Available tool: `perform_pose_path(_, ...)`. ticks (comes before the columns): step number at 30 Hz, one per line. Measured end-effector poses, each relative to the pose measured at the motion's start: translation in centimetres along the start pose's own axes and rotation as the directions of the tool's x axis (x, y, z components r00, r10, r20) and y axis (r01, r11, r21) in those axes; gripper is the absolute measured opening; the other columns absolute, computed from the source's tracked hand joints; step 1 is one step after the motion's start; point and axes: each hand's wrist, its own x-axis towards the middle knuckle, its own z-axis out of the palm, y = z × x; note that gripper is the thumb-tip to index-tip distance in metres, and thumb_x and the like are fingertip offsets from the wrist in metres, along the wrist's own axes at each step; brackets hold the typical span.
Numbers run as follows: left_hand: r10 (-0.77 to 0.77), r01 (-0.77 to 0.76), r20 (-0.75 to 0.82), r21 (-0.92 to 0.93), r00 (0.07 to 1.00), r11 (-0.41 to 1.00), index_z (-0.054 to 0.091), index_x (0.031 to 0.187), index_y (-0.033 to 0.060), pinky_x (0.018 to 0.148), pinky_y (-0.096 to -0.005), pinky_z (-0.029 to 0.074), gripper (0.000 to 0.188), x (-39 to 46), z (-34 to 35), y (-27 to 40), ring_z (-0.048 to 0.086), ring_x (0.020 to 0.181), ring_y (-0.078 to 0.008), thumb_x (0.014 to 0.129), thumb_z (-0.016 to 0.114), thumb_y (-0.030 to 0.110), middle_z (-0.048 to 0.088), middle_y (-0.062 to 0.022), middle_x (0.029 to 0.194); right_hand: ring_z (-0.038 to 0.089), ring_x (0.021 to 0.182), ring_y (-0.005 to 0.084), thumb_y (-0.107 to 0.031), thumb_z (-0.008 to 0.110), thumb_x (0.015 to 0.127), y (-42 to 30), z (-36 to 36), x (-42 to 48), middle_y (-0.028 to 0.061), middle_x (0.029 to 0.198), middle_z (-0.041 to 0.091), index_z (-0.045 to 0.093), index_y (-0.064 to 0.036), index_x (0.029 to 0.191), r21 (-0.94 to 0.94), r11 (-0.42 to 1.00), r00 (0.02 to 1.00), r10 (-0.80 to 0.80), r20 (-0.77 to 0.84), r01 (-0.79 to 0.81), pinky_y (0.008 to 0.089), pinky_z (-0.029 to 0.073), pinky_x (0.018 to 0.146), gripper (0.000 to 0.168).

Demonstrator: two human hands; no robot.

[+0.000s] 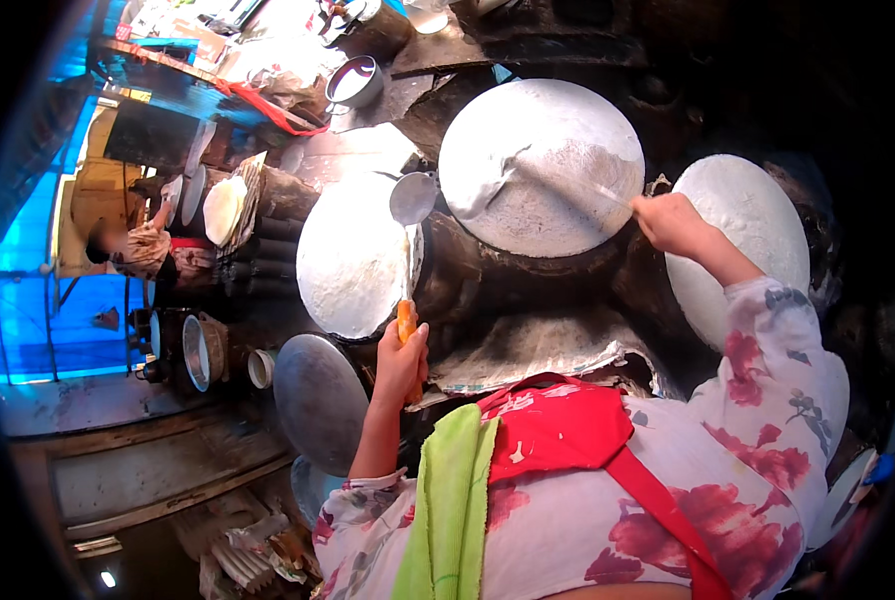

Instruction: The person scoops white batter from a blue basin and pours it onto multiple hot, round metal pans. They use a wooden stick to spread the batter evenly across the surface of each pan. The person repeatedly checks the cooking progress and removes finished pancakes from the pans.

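My left hand (pixel 401 360) grips the orange handle of a metal ladle (pixel 413 199). The ladle's bowl hangs over the upper right rim of a round griddle (pixel 354 262) covered with pale batter. My right hand (pixel 669 221) is closed around the thin, motion-blurred handle of a spreading tool (pixel 594 187). That tool reaches across the large middle griddle (pixel 541 232). White batter (pixel 522 112) coats the far and left part of this griddle, while its near right part shows a thinner, greyish surface. Below my right forearm lies a third griddle (pixel 740 225) with a whitish sheet on it.
A bare metal disc (pixel 320 401) stands near my left forearm. A pot (pixel 354 82) of liquid is beyond the left griddle. Another person (pixel 147 247) is at the far left, beside stacked flatbreads (pixel 225 210). Buckets (pixel 196 352) stand below them. A green towel (pixel 447 502) hangs on my front.
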Motion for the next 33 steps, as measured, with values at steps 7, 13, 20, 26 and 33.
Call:
perform_pose_path(7, 0.020, -0.025, 0.027, 0.176, 0.999, 0.984, 0.044, 0.113, 0.0026, 0.034, -0.0226, 0.033, 0.032, -0.3, -0.3, -0.6, 0.041, 0.037, -0.0079, 0.088, 0.057, 0.018, 0.045, 0.0007, 0.056, 0.059, 0.065, 0.0347, -0.013, 0.050, 0.080, -3.9, 0.1, -2.4, 0.0152, 0.066, 0.059, 0.052, -0.005, 0.081, 0.025, 0.994, 0.982, -0.113, 0.153, 0.111, 0.0435, 0.046, 0.061, 0.008)
perform_pose_path(13, 0.200, -0.213, 0.081, 0.504, 0.977, 0.837, 0.044, 0.115, 0.0014, 0.045, -0.0339, 0.044, 0.036, 0.6, -1.1, -1.3, 0.054, 0.048, -0.0191, 0.086, 0.057, 0.018, 0.055, -0.0098, 0.062, 0.061, 0.067, 0.0357, -0.016, 0.048, 0.084, -4.4, 4.3, -3.8, 0.0167, 0.066, 0.060, 0.052, -0.004, 0.081, 0.023, 0.991, 0.991, 0.130, -0.034, -0.129, 0.0450, 0.047, 0.059, 0.013)
perform_pose_path(20, 0.384, -0.362, 0.214, 0.855, 0.898, 0.371, 0.039, 0.120, 0.0058, 0.062, -0.0464, 0.047, 0.043, -2.7, -1.6, -2.7, 0.061, 0.073, -0.0395, 0.084, 0.058, 0.019, 0.062, -0.0219, 0.080, 0.058, 0.067, 0.0381, -0.029, 0.046, 0.089, -11.3, 6.4, -11.5, 0.0183, 0.067, 0.058, 0.054, -0.007, 0.083, 0.318, 0.916, 0.964, 0.266, -0.026, -0.244, 0.0476, 0.044, 0.059, 0.024)
perform_pose_path(26, 0.553, -0.520, 0.237, 0.733, 0.799, 0.438, 0.038, 0.123, 0.0058, 0.061, -0.0428, 0.048, 0.042, -3.6, -3.0, -4.0, 0.062, 0.067, -0.0356, 0.087, 0.056, 0.017, 0.063, -0.0159, 0.078, 0.050, 0.050, 0.0217, -0.028, 0.045, 0.093, -19.4, 12.0, -11.3, 0.0102, 0.055, 0.049, 0.057, -0.002, 0.086, 0.792, 0.552, 0.842, 0.531, -0.093, -0.261, 0.0359, 0.038, 0.049, 0.029)
perform_pose_path(33, 0.253, -0.241, 0.063, -0.151, 0.966, 0.959, 0.042, 0.121, 0.0037, 0.034, -0.0193, 0.031, 0.034, -4.5, -8.0, -5.5, 0.036, 0.036, -0.0054, 0.090, 0.053, 0.013, 0.043, 0.0017, 0.059, 0.055, 0.044, 0.0277, -0.031, 0.043, 0.089, -27.5, 14.4, 3.5, 0.0147, 0.054, 0.052, 0.054, 0.001, 0.080, 0.916, 0.321, 0.847, 0.530, 0.036, -0.239, 0.0393, 0.043, 0.047, 0.035)
